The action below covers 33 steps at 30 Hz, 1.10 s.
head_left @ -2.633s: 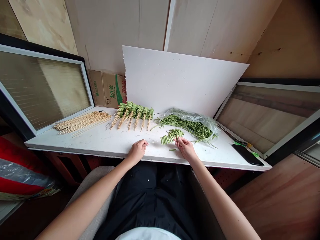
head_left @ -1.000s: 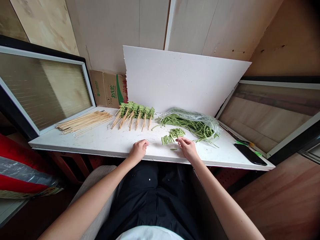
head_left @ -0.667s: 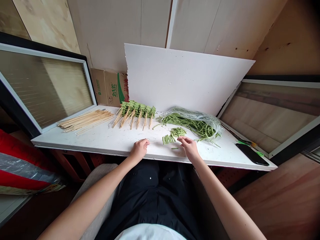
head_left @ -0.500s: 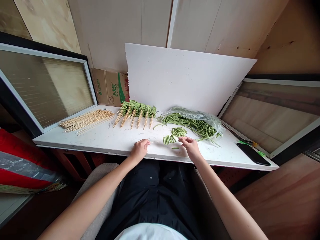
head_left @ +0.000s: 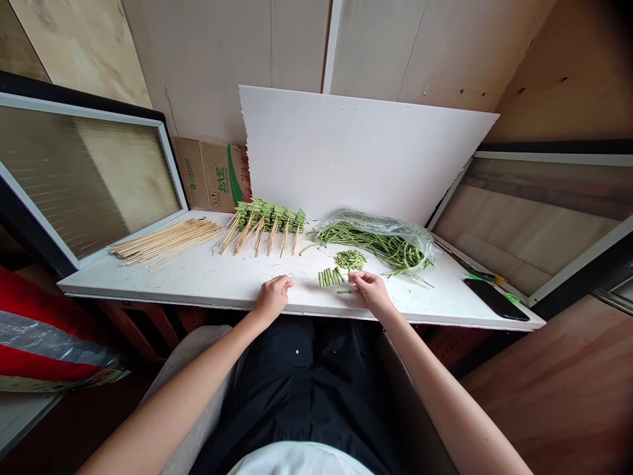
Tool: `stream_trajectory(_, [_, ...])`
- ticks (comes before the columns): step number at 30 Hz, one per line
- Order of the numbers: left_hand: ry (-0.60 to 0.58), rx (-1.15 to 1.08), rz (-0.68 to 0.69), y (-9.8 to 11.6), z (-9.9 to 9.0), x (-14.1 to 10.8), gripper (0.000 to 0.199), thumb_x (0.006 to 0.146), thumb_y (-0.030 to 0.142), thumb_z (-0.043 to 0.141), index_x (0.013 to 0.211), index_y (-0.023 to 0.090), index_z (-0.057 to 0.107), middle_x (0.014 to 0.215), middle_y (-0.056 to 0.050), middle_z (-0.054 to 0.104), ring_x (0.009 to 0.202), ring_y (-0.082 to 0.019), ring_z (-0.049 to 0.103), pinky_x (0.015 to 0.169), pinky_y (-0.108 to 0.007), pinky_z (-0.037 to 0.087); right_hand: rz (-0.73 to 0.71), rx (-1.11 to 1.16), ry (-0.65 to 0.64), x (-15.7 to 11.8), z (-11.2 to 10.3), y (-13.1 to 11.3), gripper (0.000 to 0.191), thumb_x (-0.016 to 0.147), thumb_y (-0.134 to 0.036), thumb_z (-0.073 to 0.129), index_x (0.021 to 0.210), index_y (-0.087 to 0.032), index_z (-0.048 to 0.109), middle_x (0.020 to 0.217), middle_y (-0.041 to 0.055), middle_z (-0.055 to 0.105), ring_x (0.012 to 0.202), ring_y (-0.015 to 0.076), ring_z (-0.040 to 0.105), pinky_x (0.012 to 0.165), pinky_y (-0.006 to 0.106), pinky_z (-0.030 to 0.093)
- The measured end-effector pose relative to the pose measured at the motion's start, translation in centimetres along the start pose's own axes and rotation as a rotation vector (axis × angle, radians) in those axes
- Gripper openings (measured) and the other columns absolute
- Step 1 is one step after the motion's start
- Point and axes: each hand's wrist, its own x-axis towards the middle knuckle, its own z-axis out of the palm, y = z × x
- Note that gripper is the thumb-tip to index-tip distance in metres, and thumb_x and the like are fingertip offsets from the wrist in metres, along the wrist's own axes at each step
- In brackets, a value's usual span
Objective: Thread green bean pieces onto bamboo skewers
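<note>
My left hand (head_left: 273,298) is closed in a pinch on the left end of a thin bamboo skewer. Short green bean pieces (head_left: 330,277) sit side by side on this skewer, just above the white table. At its right end, the fingers of my right hand (head_left: 370,291) are pinched together; whether a bean piece is between them is hidden. One loose bean piece (head_left: 345,291) lies beside my right fingertips. Just behind is a small pile of cut bean pieces (head_left: 350,259).
Finished bean skewers (head_left: 270,221) are stacked at the back, left of long beans (head_left: 378,243) in a clear plastic bag (head_left: 395,224). Bare skewers (head_left: 168,241) lie at the left. A black phone (head_left: 495,300) and scissors (head_left: 475,269) lie at the right of the table (head_left: 208,284).
The whole view has shifted slightly, so things appear a little further left. Both hands keep their pinch, and the skewer between them looks almost unchanged.
</note>
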Motion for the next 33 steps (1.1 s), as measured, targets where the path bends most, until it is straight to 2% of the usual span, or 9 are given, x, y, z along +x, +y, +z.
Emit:
stream_trajectory(7, [0.001, -0.003, 0.003, -0.1, 0.0, -0.1, 0.032, 0.081, -0.006, 0.049, 0.083, 0.021, 0.067, 0.085, -0.003, 0.078, 0.084, -0.02, 0.077, 0.072, -0.027, 0.059, 0.0, -0.038, -0.01, 0.1, -0.2, 0.3, 0.051, 0.061, -0.066, 0.092, 0.073, -0.019, 0.076, 0.073, 0.0037, 0.072, 0.058, 0.0138, 0.054, 0.057, 0.029, 0.043])
stream_trajectory(15, [0.005, -0.041, -0.033, 0.0, 0.2, -0.1, 0.036, 0.08, -0.008, 0.047, 0.083, 0.021, 0.068, 0.086, -0.003, 0.079, 0.086, -0.02, 0.078, 0.072, -0.027, 0.059, -0.036, -0.092, -0.025, -0.4, 1.2, 0.3, 0.051, 0.068, -0.069, 0.085, 0.076, -0.019, 0.074, 0.071, 0.0055, 0.071, 0.072, 0.0219, 0.064, 0.063, 0.032, 0.049])
stream_trajectory(20, [0.011, -0.062, -0.059, 0.1, 0.2, 0.0, 0.032, 0.082, -0.006, 0.049, 0.082, 0.021, 0.068, 0.084, -0.003, 0.078, 0.082, -0.02, 0.076, 0.071, -0.027, 0.058, -0.038, -0.111, -0.03, -0.6, 1.1, 0.3, 0.05, 0.069, -0.069, 0.084, 0.076, -0.02, 0.075, 0.07, 0.0057, 0.071, 0.075, 0.024, 0.067, 0.065, 0.033, 0.052])
stream_trajectory(30, [0.001, -0.06, -0.03, 0.1, 0.2, 0.0, 0.031, 0.085, -0.003, 0.05, 0.085, 0.021, 0.068, 0.084, -0.002, 0.077, 0.082, -0.019, 0.076, 0.07, -0.026, 0.057, 0.0, -0.02, -0.051, -0.1, 0.9, 0.3, 0.047, 0.067, -0.063, 0.088, 0.078, -0.019, 0.076, 0.079, 0.0048, 0.073, 0.072, 0.0185, 0.063, 0.065, 0.03, 0.05])
stream_trajectory(33, [-0.007, -0.061, -0.009, 0.2, 0.2, 0.0, 0.03, 0.086, -0.002, 0.05, 0.085, 0.021, 0.068, 0.084, -0.002, 0.077, 0.081, -0.018, 0.075, 0.07, -0.026, 0.057, -0.002, -0.02, -0.048, -0.3, 1.3, 0.1, 0.047, 0.069, -0.063, 0.088, 0.083, -0.019, 0.078, 0.082, 0.0053, 0.075, 0.076, 0.0202, 0.065, 0.068, 0.031, 0.051])
